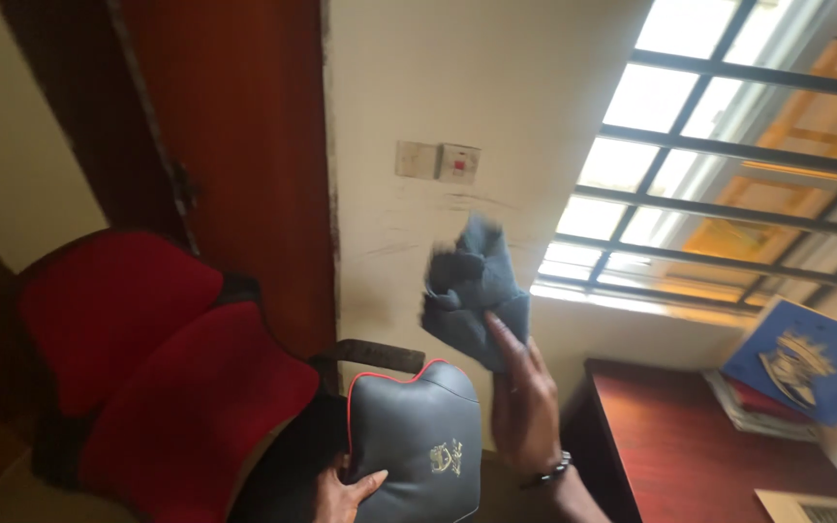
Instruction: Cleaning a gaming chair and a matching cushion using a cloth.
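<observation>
Grey-blue cloth (pixel 472 291) sits bunched in the right hand (pixel 523 402), whose grip pinches it just in front of the scuffed wall (pixel 409 87). Left hand (pixel 346 494) closes on the lower edge of a grey headrest cushion (pixel 414 446). Good wiping, I judge, needs a flatter cloth and a steady cushion.

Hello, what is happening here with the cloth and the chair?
A person holds up a crumpled blue-grey cloth in the right hand, raised in front of the cream wall just below the two wall switches. The left hand grips the lower edge of a grey headrest cushion with red piping. A red and black office chair stands to the left, by a reddish-brown door. On the right there are a wooden desk and a barred window.
</observation>
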